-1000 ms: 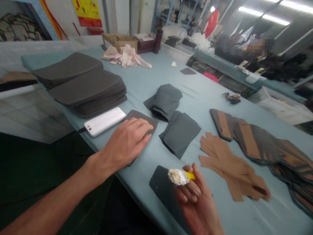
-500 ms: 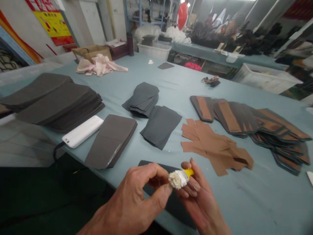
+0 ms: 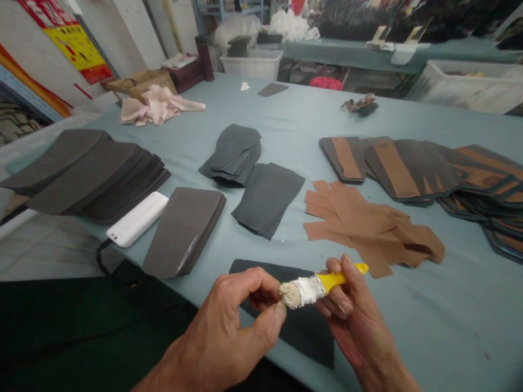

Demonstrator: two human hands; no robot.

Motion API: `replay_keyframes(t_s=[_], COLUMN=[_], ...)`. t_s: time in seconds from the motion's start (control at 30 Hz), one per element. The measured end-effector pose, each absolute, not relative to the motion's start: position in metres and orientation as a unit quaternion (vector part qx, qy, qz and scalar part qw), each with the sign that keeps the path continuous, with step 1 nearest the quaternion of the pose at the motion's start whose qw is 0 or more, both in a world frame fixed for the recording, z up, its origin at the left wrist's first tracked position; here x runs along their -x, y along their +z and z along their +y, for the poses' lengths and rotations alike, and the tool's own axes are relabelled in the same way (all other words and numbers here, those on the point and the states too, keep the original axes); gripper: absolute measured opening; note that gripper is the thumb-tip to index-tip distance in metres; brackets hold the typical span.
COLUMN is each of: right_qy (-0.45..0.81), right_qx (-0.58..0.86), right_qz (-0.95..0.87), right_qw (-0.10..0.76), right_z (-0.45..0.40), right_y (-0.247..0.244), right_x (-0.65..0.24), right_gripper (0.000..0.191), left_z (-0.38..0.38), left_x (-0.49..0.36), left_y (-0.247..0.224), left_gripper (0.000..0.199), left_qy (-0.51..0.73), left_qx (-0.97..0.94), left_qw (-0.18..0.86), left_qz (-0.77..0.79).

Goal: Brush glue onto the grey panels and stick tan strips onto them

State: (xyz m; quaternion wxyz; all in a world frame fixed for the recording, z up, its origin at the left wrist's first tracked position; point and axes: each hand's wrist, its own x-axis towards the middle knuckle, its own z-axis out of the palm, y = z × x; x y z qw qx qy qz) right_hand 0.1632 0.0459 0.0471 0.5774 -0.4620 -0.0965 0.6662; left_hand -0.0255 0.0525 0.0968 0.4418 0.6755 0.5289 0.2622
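A small paintbrush (image 3: 308, 291) with a yellow handle is held level above the near edge of the table. White paste coats its metal band and bristles. My right hand (image 3: 353, 307) is closed round the handle between thumb and fingers. At the bristle tip, my left hand (image 3: 241, 321) pinches with thumb and forefinger; the other fingers are curled. Beneath both hands lies a dark panel (image 3: 302, 332), partly hidden by them. Brown fabric strips (image 3: 368, 226) spread in a loose heap beyond my right hand.
Dark grey panel stacks (image 3: 93, 174) lie at left, beside a white power bank-like block (image 3: 138, 219) and another stack (image 3: 183, 231). Darker pieces (image 3: 267, 198) sit mid-table. Panels with brown strips (image 3: 396, 169) fan out at right. Pink cloth (image 3: 157, 106) and a cardboard box (image 3: 141, 84) stand farther back.
The brush has turned from pointing at me to lying more sideways, showing more handle. My right hand has shifted right; my left hand stays at the bristles. The view has tilted down slightly.
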Motion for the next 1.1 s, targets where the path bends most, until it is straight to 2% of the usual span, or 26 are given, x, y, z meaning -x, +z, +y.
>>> replay_keyframes(t_s=[0.3,0.7,1.1], right_qy=[0.675,0.674,0.615], right_qx=[0.472,0.463,0.526], right_qz=[-0.09,-0.115,-0.251], right_qw=[0.56,0.565,0.531], right_z=[0.048,0.046,0.027], right_y=[0.046,0.035,0.07], right_x=[-0.163,-0.163,-0.152], right_gripper=[0.052,0.049,0.051], left_z=[0.063,0.06,0.039], left_x=[0.026,0.033,0.052], left_y=[0.102,0.1,0.095], left_gripper=[0.014,0.021,0.007], left_qy=[0.274,0.26,0.243], left_qx=[-0.642,-0.64,-0.596], left_qw=[0.507,0.528,0.568], left_qz=[0.507,0.495,0.514])
